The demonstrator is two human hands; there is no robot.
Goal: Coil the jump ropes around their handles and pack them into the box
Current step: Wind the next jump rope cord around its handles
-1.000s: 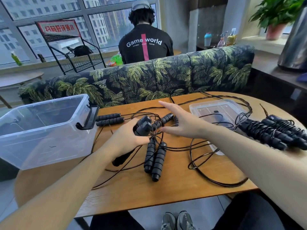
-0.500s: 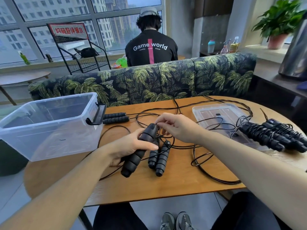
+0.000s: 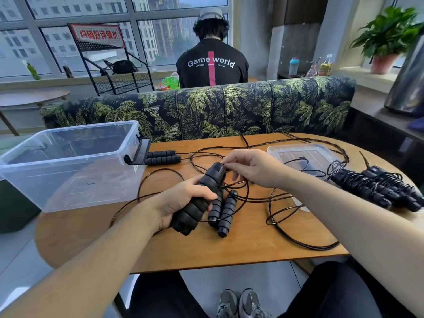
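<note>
My left hand (image 3: 181,201) grips a pair of black ribbed jump-rope handles (image 3: 202,193), held tilted above the wooden table (image 3: 241,244). At the handles' top end my right hand (image 3: 250,167) pinches the thin black rope (image 3: 231,183). Another handle pair (image 3: 222,210) lies on the table just right of my left hand. A third pair (image 3: 161,157) lies by the clear plastic box (image 3: 68,161) at the left, which looks empty. Coiled ropes (image 3: 376,188) are piled at the right edge. Loose rope (image 3: 286,216) loops across the table.
The box's clear lid (image 3: 298,154) lies flat at the right rear with rope over it. A leaf-print sofa back (image 3: 229,106) borders the table's far side, and a person (image 3: 212,65) sits beyond it, facing away. My shoes (image 3: 238,304) show below the table's near edge.
My left hand has lifted the handle pair off the table and drawn it nearer. My right hand went from reaching with fingers spread to pinching the rope at the handles' top.
</note>
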